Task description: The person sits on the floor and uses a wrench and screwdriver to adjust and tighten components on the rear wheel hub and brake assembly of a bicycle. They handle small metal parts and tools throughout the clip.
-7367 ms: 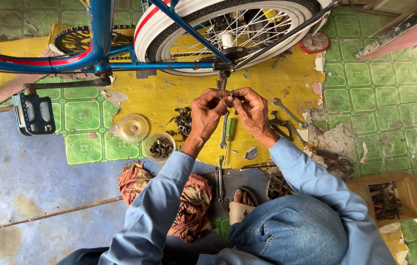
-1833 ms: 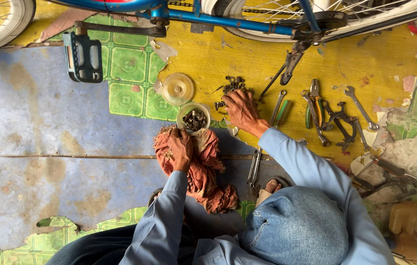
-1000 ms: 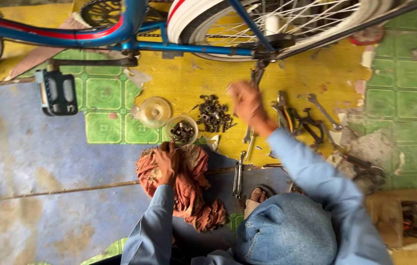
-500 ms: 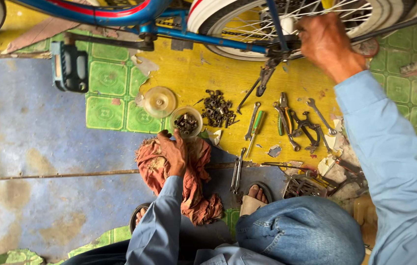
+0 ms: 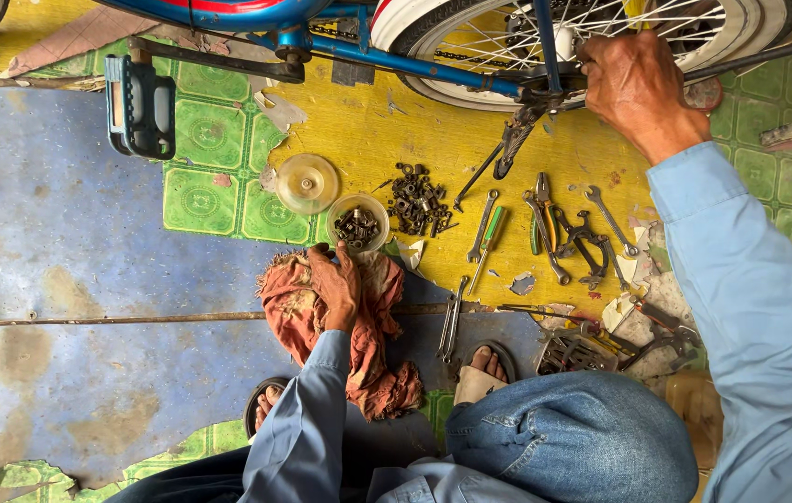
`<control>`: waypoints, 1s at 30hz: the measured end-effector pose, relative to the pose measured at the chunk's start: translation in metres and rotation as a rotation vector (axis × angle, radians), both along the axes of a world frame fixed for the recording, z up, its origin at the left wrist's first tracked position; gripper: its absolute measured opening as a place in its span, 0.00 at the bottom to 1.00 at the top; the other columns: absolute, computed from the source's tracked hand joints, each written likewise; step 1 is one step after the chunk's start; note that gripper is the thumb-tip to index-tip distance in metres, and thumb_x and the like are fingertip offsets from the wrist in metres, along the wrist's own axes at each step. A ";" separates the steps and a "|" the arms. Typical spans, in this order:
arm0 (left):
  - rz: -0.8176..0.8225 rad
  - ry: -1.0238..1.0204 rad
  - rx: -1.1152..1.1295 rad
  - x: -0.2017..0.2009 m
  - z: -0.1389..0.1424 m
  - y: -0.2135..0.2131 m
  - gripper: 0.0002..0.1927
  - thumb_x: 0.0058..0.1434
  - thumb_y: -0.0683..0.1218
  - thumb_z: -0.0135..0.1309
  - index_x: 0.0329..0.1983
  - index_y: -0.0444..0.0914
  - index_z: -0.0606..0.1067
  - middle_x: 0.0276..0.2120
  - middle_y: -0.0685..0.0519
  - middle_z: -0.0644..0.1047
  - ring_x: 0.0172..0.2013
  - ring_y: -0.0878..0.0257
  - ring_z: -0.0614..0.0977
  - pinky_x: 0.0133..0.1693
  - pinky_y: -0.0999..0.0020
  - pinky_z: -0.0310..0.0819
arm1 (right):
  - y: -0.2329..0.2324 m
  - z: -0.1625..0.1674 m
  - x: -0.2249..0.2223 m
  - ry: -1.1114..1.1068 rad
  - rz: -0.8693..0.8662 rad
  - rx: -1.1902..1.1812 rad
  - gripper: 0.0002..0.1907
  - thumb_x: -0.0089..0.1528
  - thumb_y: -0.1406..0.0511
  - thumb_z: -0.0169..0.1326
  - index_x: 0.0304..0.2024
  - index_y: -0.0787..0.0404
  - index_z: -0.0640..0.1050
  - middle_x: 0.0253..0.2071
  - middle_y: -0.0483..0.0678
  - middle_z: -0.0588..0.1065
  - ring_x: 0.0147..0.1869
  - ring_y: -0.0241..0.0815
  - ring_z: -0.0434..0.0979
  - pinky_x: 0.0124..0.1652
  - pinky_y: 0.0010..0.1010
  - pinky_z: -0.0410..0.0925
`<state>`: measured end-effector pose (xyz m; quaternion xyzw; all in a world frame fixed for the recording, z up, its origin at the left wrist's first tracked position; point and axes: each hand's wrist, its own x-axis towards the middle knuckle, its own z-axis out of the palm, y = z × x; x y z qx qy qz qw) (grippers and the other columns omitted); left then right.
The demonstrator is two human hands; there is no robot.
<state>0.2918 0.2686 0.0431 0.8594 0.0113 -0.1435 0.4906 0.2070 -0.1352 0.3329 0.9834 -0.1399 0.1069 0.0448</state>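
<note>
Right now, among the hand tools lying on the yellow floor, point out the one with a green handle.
It is the screwdriver, lying just right of the plain steel spanner. The other tools, including the pliers, lack its long green grip.

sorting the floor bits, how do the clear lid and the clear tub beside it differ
The clear lid is a flat, empty disc; the clear tub is deeper and holds dark metal parts. The lid lies away from the left hand; the tub sits at its fingertips. Both are round, transparent plastic.
</note>
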 end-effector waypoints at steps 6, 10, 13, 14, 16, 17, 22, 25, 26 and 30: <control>-0.012 0.017 0.026 -0.002 0.003 0.001 0.25 0.68 0.58 0.52 0.52 0.30 0.69 0.47 0.35 0.77 0.48 0.41 0.78 0.51 0.48 0.69 | -0.005 -0.003 -0.003 0.016 0.023 -0.025 0.09 0.66 0.72 0.57 0.47 0.66 0.85 0.31 0.62 0.79 0.33 0.58 0.81 0.38 0.45 0.75; -0.006 0.054 0.000 -0.003 0.002 0.000 0.27 0.67 0.58 0.51 0.54 0.31 0.69 0.48 0.36 0.76 0.49 0.42 0.78 0.52 0.49 0.69 | -0.011 -0.010 -0.007 0.020 0.030 -0.058 0.08 0.66 0.72 0.57 0.46 0.66 0.84 0.29 0.62 0.78 0.32 0.57 0.81 0.37 0.44 0.76; -0.019 -0.175 0.019 -0.002 0.002 -0.003 0.34 0.73 0.60 0.51 0.63 0.26 0.63 0.57 0.31 0.70 0.57 0.40 0.72 0.58 0.46 0.63 | -0.015 -0.015 -0.007 0.038 0.005 -0.015 0.09 0.69 0.73 0.55 0.48 0.68 0.84 0.29 0.62 0.79 0.31 0.54 0.81 0.35 0.43 0.76; -0.010 -0.135 0.071 -0.002 0.003 -0.002 0.34 0.71 0.61 0.51 0.63 0.29 0.64 0.57 0.34 0.70 0.58 0.42 0.70 0.59 0.45 0.61 | -0.015 -0.016 -0.007 0.026 0.012 -0.025 0.09 0.68 0.74 0.54 0.48 0.67 0.84 0.29 0.62 0.79 0.31 0.55 0.81 0.35 0.44 0.76; 0.007 -0.054 0.174 -0.001 0.006 -0.004 0.34 0.66 0.63 0.51 0.64 0.34 0.65 0.57 0.40 0.70 0.62 0.46 0.68 0.62 0.43 0.56 | -0.016 -0.016 -0.007 0.002 0.023 -0.047 0.10 0.67 0.75 0.54 0.47 0.67 0.84 0.30 0.61 0.79 0.31 0.55 0.81 0.36 0.45 0.76; 0.015 -0.081 0.192 0.000 0.007 -0.005 0.35 0.66 0.63 0.51 0.65 0.34 0.65 0.58 0.41 0.69 0.63 0.46 0.67 0.63 0.42 0.55 | -0.016 -0.016 -0.007 0.013 0.016 -0.063 0.10 0.67 0.74 0.54 0.47 0.67 0.84 0.29 0.62 0.79 0.31 0.55 0.81 0.35 0.45 0.76; 0.043 -0.212 0.242 0.002 0.015 -0.011 0.37 0.65 0.62 0.53 0.67 0.34 0.63 0.63 0.42 0.66 0.66 0.45 0.63 0.64 0.41 0.50 | -0.011 -0.012 -0.008 0.008 0.045 -0.157 0.08 0.68 0.71 0.56 0.45 0.65 0.85 0.28 0.62 0.78 0.30 0.57 0.80 0.37 0.46 0.75; 0.029 -0.235 0.235 0.001 0.017 -0.016 0.38 0.63 0.63 0.55 0.67 0.34 0.63 0.64 0.42 0.66 0.66 0.45 0.62 0.63 0.39 0.47 | -0.011 -0.009 -0.007 0.023 0.096 -0.139 0.08 0.67 0.73 0.54 0.44 0.68 0.83 0.30 0.61 0.78 0.32 0.56 0.79 0.36 0.45 0.73; 0.019 -0.245 0.229 0.000 0.018 -0.018 0.38 0.63 0.63 0.55 0.67 0.35 0.64 0.65 0.42 0.65 0.67 0.45 0.62 0.64 0.38 0.46 | -0.011 -0.008 -0.007 0.031 0.102 -0.160 0.07 0.67 0.73 0.54 0.42 0.69 0.82 0.31 0.60 0.77 0.31 0.56 0.78 0.36 0.45 0.73; -0.015 -0.244 0.199 -0.003 0.023 -0.022 0.37 0.64 0.62 0.55 0.68 0.36 0.63 0.67 0.42 0.64 0.69 0.45 0.59 0.66 0.36 0.42 | -0.008 -0.004 -0.006 0.077 0.102 -0.150 0.07 0.68 0.70 0.56 0.37 0.70 0.78 0.33 0.60 0.77 0.31 0.57 0.78 0.36 0.46 0.73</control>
